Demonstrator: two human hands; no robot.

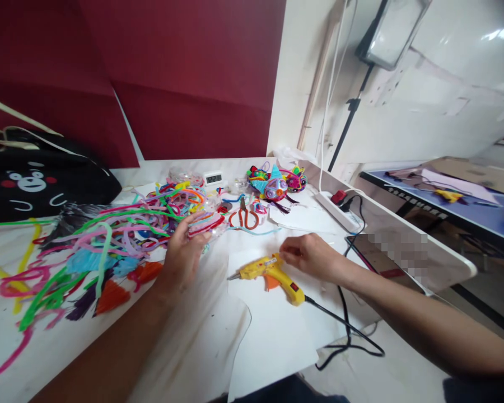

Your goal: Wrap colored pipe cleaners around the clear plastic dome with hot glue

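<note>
My left hand [182, 252] is closed round a rounded craft piece [208, 224] striped with red, white and lilac pipe cleaners, and the fingers hide part of it. A yellow hot glue gun [271, 271] lies on its side on a white paper sheet [269, 336], nozzle to the left. Curled fingers of my right hand [306, 254] are just beside the gun's rear end; I cannot make out what, if anything, they hold. Orange-handled scissors [244, 218] lie beyond the two hands.
Tangled coloured pipe cleaners [151, 218] and tassels [111, 296] cover the left side. Colourful decorated balls [273, 184] and a small digital clock [213, 178] stand at the back. A power strip [340, 210], the gun's black cable [340, 322] and a tablet-like device [382, 257] are rightward.
</note>
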